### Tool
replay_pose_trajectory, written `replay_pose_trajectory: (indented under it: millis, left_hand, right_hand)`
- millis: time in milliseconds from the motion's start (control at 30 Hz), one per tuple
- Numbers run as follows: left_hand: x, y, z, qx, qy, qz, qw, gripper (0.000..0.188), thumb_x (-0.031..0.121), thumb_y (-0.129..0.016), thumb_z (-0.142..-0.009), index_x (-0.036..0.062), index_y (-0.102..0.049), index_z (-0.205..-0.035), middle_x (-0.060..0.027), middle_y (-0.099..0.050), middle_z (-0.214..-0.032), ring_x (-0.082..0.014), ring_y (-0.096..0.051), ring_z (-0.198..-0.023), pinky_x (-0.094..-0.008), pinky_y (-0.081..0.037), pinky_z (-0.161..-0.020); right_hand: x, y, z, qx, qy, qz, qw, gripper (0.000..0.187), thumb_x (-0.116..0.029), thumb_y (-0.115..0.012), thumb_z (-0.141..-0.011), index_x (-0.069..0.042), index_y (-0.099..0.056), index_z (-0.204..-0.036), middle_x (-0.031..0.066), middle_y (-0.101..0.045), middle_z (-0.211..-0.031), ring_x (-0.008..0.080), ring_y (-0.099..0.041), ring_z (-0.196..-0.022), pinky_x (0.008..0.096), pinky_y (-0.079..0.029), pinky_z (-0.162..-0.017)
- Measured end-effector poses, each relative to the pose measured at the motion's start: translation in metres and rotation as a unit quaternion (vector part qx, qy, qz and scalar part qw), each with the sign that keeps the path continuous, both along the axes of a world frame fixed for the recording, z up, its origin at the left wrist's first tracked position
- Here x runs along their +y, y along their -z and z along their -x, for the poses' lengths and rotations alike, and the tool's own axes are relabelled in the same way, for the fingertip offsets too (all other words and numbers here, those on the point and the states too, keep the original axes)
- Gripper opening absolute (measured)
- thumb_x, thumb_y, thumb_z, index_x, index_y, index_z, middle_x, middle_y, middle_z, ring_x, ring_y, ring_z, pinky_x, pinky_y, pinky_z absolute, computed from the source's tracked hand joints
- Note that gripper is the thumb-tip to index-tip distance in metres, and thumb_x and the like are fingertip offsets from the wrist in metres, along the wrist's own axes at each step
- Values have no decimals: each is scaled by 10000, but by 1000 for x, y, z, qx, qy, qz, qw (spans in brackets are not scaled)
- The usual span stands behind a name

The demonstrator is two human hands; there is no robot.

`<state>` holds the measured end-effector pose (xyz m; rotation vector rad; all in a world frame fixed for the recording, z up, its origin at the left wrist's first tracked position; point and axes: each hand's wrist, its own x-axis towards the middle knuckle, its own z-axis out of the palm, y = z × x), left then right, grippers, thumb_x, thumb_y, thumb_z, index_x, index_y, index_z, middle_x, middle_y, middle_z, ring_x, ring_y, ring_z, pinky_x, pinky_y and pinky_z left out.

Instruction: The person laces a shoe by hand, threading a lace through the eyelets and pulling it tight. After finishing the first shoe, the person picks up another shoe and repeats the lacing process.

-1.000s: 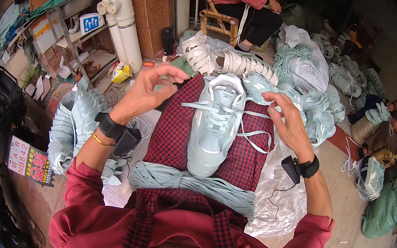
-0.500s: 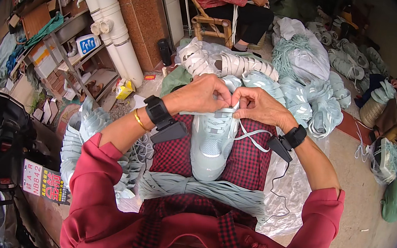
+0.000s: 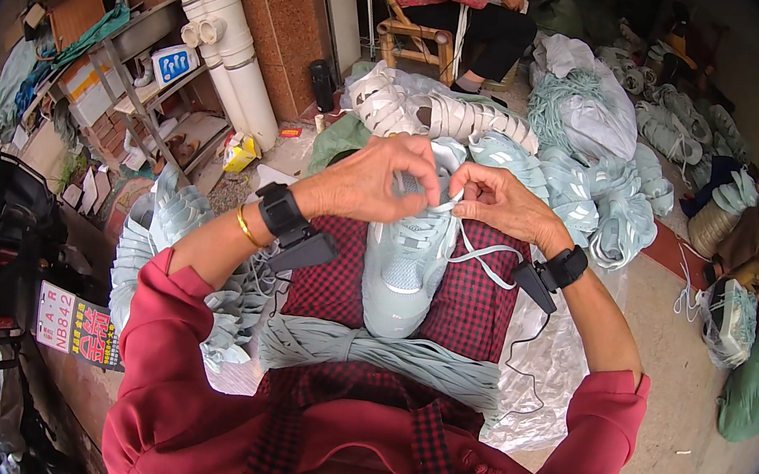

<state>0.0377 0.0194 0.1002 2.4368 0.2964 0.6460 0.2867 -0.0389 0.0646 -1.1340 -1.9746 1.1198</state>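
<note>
Right grip [image 3: 508, 204] clamped on the pale lace [image 3: 447, 206] over the shoe [image 3: 395, 299]; left grip [image 3: 386, 176] just beside, can't tell if fingertips are together or apart.

Largest first: red-and-black checked cloth [image 3: 325, 270] spans the lap. Bundle of grey-green cords [image 3: 378, 356] lies crosswise just beside the toe, on the person's side. Pale blue-green shoe sits on the cloth between the forearms, toe toward the person, far end partly hidden behind the hands. Both hands are above the laced opening. Black strapped device on each wrist, left [image 3: 306, 248] and right. Gold bracelet [image 3: 248, 227] on the left forearm, near the strap. Slack loop of lace lies over the cloth, right of the shoe.
</note>
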Motion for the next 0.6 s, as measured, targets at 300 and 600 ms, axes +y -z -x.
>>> replay_pose_trajectory:
  millis: [300,600]
  left_hand:
    - [-14,14,0,-77,-136,-173,972,127,81,-722,-795,112,-744,-916,-36,-545,-852,-194,-526,-878,-375,-297,-881]
    - [-18,27,5,-52,-138,-260,954,108,107,-719,-788,124,-755,-889,-48,-545,-836,-230,-528,-887,-392,-305,-869]
  right_hand:
    - [3,0,0,-6,-7,4,1000,212,-242,-728,-931,-88,-600,-1001,-77,-449,-790,42,-413,-734,212,-385,-683]
    - [1,-13,5,-24,-12,-3,1000,309,-354,-600,-1020,-51,-627,-1073,-58,-493,-810,58,-442,-761,226,-394,-683]
